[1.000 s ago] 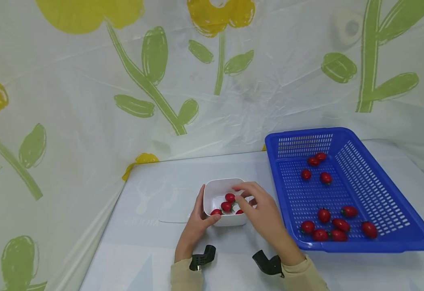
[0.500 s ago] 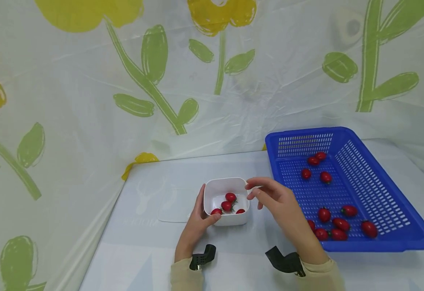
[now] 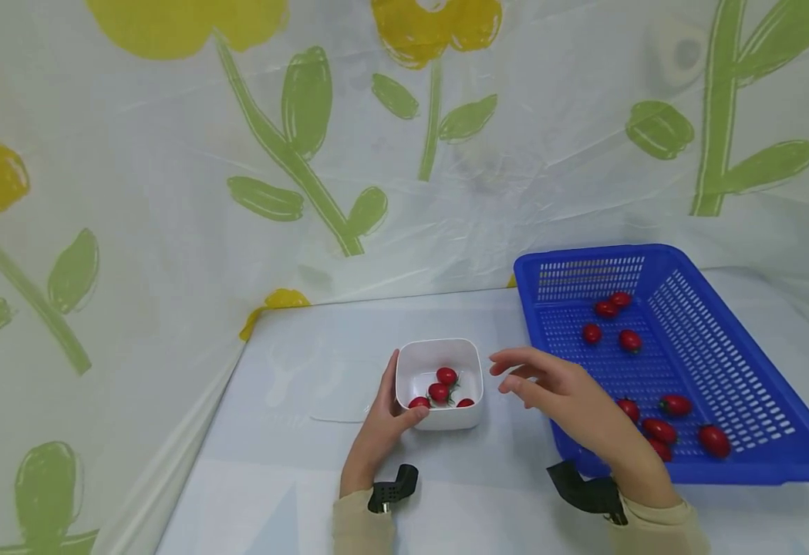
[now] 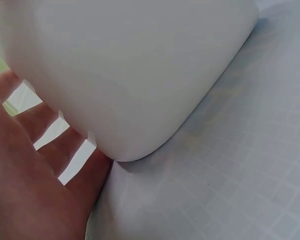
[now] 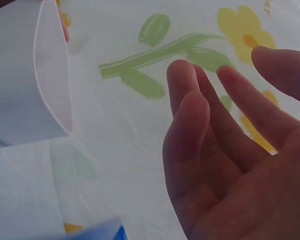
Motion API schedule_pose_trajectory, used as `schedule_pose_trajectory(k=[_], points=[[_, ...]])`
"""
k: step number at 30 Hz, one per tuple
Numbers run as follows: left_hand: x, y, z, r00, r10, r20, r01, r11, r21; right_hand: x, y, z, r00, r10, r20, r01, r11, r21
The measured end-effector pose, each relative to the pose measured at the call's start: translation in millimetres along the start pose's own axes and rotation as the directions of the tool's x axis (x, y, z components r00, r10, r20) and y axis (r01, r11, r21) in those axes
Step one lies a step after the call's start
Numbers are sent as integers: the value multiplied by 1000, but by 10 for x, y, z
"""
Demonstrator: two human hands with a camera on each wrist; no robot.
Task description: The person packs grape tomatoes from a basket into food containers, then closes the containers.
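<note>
My left hand (image 3: 379,432) holds a small white square container (image 3: 451,419) from its left side, with the thumb over the near rim. In the left wrist view the fingers (image 4: 60,150) lie against the container's smooth outer wall. Several red cherry tomatoes (image 3: 439,392) with green stems lie inside it. To the right of the container, apart from it, my right hand (image 3: 571,397) hovers with loosely bent fingers. Nothing is between its fingers in the right wrist view, where the thumb (image 5: 189,125) and fingertips show.
A blue perforated basket (image 3: 758,472) stands on the right, with several cherry tomatoes (image 3: 713,440) in it; the right forearm hides some. Left of the container lies a clear flat piece (image 3: 338,421), barely visible. A flower-printed sheet (image 3: 487,231) hangs behind the white table surface (image 3: 272,478).
My right hand has come out from over the container and moved right, towards the basket. The left hand and container keep their place; the whole view shifts slightly.
</note>
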State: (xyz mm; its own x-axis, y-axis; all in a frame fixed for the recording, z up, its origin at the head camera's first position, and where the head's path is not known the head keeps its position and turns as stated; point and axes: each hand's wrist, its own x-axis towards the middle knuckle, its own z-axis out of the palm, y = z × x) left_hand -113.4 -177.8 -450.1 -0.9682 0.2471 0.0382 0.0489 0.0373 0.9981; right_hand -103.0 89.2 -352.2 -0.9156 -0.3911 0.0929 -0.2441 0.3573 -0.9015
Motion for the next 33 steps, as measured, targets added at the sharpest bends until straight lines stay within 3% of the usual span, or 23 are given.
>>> schedule_pose_trajectory(k=[7, 14, 23, 33], points=[[5, -4, -16, 1000, 8, -5, -8, 1000, -12, -75, -46, -179, 999, -34, 33, 38, 991, -125], [13, -46, -14, 1000, 25, 12, -24, 999, -32, -140, -89, -393, 993, -106, 58, 118, 958, -262], [65, -284, -59, 1000, 10, -21, -10, 1000, 7, -163, 52, -605, 987, -65, 150, 117, 921, -370], [78, -319, -54, 999, 38, -20, -38, 999, 14, -110, 328, -937, 978, 7, 208, 88, 893, -442]])
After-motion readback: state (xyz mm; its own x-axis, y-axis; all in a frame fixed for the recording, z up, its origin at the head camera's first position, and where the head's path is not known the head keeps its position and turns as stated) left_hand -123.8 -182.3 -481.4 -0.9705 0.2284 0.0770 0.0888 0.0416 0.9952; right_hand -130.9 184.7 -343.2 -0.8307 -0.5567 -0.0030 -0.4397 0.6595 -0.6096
